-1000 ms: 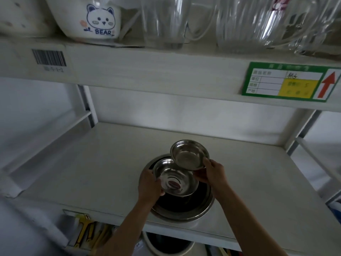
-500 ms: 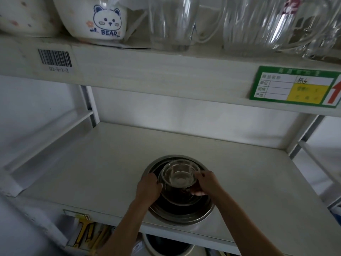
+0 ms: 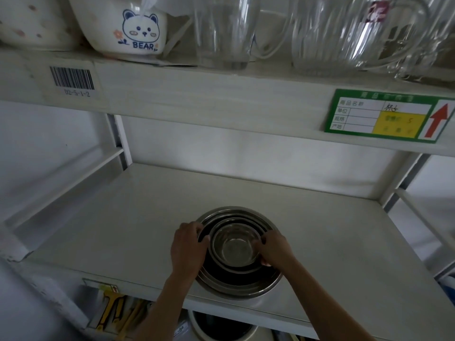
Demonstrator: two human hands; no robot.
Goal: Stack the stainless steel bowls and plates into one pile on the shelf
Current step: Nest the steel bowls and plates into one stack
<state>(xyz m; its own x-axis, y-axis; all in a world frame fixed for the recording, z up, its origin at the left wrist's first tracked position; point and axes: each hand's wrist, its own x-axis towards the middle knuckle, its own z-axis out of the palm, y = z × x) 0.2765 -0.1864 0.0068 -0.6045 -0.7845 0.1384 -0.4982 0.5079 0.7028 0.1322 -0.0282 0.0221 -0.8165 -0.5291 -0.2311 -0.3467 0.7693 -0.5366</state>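
A nested pile of stainless steel bowls (image 3: 240,281) sits near the front edge of the white shelf (image 3: 123,230). The smallest bowl (image 3: 235,247) lies innermost on top, inside wider ones. My left hand (image 3: 188,249) rests on the pile's left rim, fingers curled over the edge. My right hand (image 3: 275,248) grips the right rim of the small inner bowls with its fingertips. Both forearms reach in from below.
The upper shelf holds a bear-print ceramic bowl (image 3: 123,25), a spotted bowl (image 3: 27,23) and glass jugs (image 3: 344,33). A green label (image 3: 384,116) and a barcode sticker (image 3: 72,80) are on its front edge. Below the shelf are yellow-black tools (image 3: 115,313) and a round pot (image 3: 221,326).
The small bowl my right hand held up has come down into the pile. The tilted middle bowl in my left hand has settled flat, and both hands now rest on the rims.
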